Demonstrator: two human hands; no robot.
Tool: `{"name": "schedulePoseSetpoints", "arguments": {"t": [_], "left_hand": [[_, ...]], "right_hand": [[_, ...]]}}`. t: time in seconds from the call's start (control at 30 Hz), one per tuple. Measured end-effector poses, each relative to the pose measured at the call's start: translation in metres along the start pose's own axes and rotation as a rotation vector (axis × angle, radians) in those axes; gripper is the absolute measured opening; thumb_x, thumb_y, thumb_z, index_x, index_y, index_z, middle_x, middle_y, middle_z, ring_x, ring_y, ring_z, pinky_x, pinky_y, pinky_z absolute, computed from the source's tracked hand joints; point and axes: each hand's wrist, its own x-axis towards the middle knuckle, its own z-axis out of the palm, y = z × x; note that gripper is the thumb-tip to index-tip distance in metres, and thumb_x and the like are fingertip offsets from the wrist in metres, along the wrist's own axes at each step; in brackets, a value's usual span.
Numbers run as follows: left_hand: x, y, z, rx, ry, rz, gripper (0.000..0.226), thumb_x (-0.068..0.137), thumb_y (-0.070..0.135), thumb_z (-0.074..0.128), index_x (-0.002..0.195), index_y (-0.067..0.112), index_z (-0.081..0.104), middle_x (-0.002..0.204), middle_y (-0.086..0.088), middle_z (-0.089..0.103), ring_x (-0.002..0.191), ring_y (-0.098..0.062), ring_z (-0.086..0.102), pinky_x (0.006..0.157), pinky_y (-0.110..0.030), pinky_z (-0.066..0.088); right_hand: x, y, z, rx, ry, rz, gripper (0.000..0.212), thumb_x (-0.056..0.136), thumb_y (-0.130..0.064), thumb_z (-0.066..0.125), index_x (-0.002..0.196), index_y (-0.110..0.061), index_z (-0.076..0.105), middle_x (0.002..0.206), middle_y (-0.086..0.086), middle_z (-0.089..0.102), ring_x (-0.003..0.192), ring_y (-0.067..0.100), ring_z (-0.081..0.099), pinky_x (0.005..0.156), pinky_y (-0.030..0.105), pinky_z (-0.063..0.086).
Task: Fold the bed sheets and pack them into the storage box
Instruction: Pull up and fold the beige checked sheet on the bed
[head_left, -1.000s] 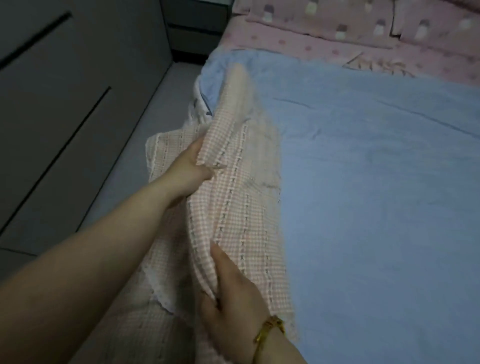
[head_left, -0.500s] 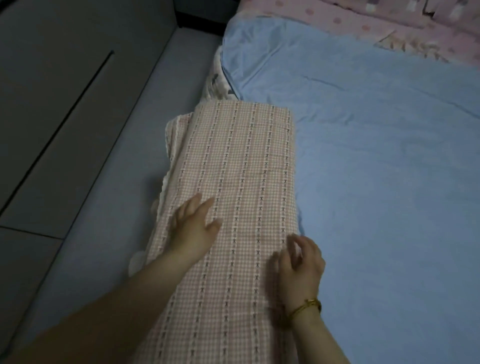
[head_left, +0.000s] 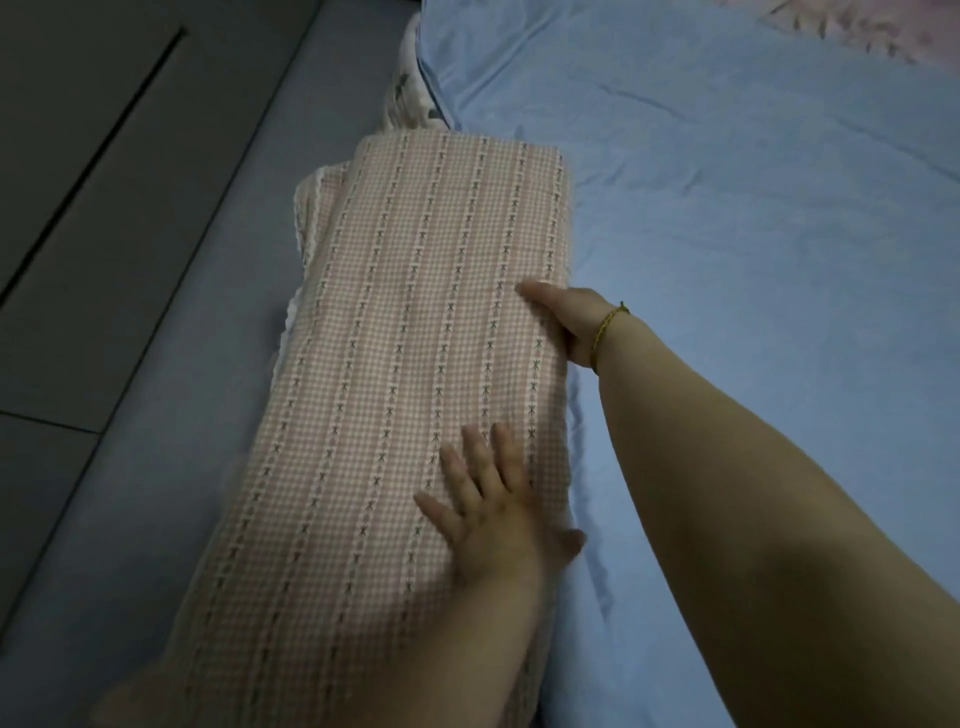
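Right hand (head_left: 566, 325) slid forward, gripping the folded sheet (head_left: 415, 312) by its right edge; left hand (head_left: 493, 514) presses flat.

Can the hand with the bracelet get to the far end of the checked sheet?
Probably yes. The right hand grips the checked sheet at its right edge, and nothing lies on the sheet between it and the far end.

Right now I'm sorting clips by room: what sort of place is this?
Probably a bedroom: a wide blue sheet is spread flat, patterned bedding lies beyond it, and a folded pink sheet lies along its left side.
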Motion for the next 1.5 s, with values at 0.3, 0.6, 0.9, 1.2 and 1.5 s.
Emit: {"name": "schedulePoseSetpoints", "arguments": {"t": [0.3,0.6,0.9,1.2,1.5], "left_hand": [[-0.004,-0.046,-0.034,-0.337,0.13,0.172,0.072,0.086,0.032,0.047,0.148,0.029,0.012,0.147,-0.002,0.037,0.126,-0.024,0.045,0.103,-0.034,0.039],[-0.068,-0.076,-0.179,-0.468,0.445,0.257,0.043,0.087,0.016,0.048,0.126,0.031,0.056,0.113,0.0,0.067,0.103,-0.024,0.06,0.085,-0.031,0.048],[-0.173,0.072,-0.233,-0.235,0.663,0.561,0.051,0.084,0.012,0.047,0.126,0.04,0.051,0.116,0.005,0.064,0.107,-0.02,0.056,0.073,-0.022,0.037],[-0.177,0.305,-0.004,-0.015,0.238,0.687,0.06,0.095,0.031,0.038,0.148,0.033,0.008,0.144,0.001,0.038,0.124,-0.024,0.045,0.095,-0.032,0.039],[-0.087,0.268,0.193,0.314,-0.219,0.508,0.088,0.077,0.079,0.006,0.148,0.029,0.0,0.156,0.002,-0.015,0.144,-0.012,-0.011,0.116,-0.036,-0.002]], "right_hand": [[0.004,-0.02,0.022,0.022,-0.079,-0.117,0.052,0.087,0.0,0.056,0.135,0.0,0.039,0.124,0.016,0.055,0.099,0.028,0.059,0.083,0.037,0.05],[-0.068,-0.137,0.099,-0.048,-0.109,-0.511,0.054,0.081,0.017,0.044,0.133,0.001,0.041,0.126,0.026,0.052,0.111,0.039,0.053,0.097,0.052,0.044],[-0.203,-0.239,-0.05,0.084,-0.13,-0.756,0.048,0.088,0.012,0.045,0.134,-0.001,0.039,0.091,0.01,0.057,0.077,0.024,0.058,0.066,0.034,0.054],[-0.186,-0.088,-0.382,0.084,0.156,-0.511,0.056,0.09,-0.002,0.052,0.142,-0.008,0.029,0.124,0.014,0.055,0.092,0.026,0.06,0.064,0.029,0.057],[-0.133,0.175,-0.476,-0.391,0.375,0.009,0.085,0.09,-0.028,0.057,0.148,-0.01,-0.003,0.156,0.009,0.002,0.144,0.024,0.008,0.115,0.034,0.012]]}}
